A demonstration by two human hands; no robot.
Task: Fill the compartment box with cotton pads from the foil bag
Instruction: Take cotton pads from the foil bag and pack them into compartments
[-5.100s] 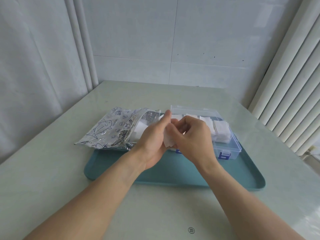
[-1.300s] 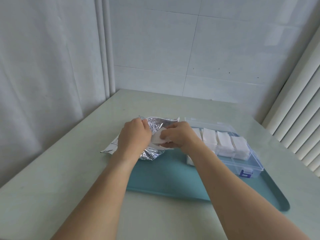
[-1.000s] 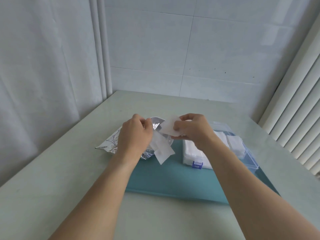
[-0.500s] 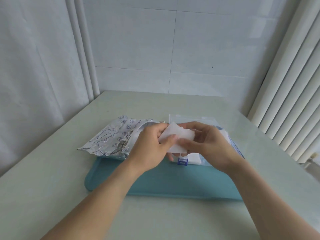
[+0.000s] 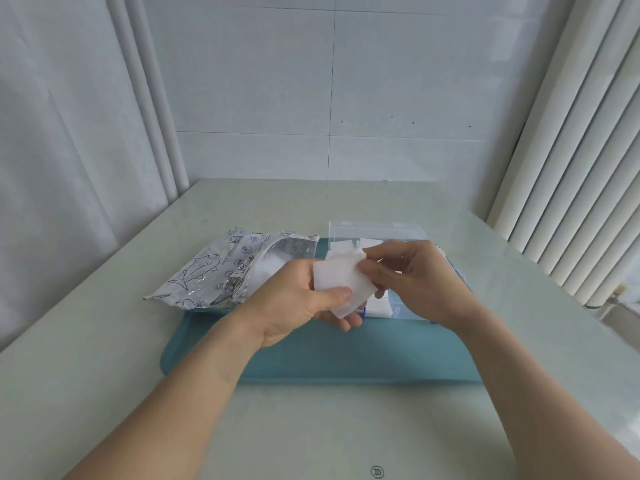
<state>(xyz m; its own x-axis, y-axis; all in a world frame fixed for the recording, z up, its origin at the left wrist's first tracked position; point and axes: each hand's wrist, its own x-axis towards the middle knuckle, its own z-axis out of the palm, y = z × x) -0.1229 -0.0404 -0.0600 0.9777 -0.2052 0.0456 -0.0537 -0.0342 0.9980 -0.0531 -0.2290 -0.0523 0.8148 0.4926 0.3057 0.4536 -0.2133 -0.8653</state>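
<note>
I have the foil bag [image 5: 221,271] lying on its side at the left, half on the teal tray [image 5: 311,355] and half on the worktop [image 5: 104,375], with its torn mouth turned toward the middle; I take that as deliberate, since the loose white pads inside sit within easy reach of my left hand. The clear compartment box [image 5: 377,232] stands on the tray just right of the bag, lid tipped back, so the carry from bag to box is short. White pads already show in its far compartments and along its near edge, though my right hand hides most of the interior and I cannot tell which cells are still unfilled. Between the two, above the tray, I hold a small stack of cotton pads [image 5: 341,280] in both hands. My left hand [image 5: 298,303] cups it from below and the side, thumb laid across the front face and fingers curled underneath, so the stack is pinched rather than resting loose. My right hand [image 5: 412,282] meets the stack's right edge with thumb and forefinger closed on it, the remaining fingers curled behind. I judge this two-handed hold to be for squaring the soft, slippery sheets into a neat block before they go down into a compartment; a ragged stack would likely catch on the dividers. The pads sit just in front of the box's left end, not yet inside it.
</note>
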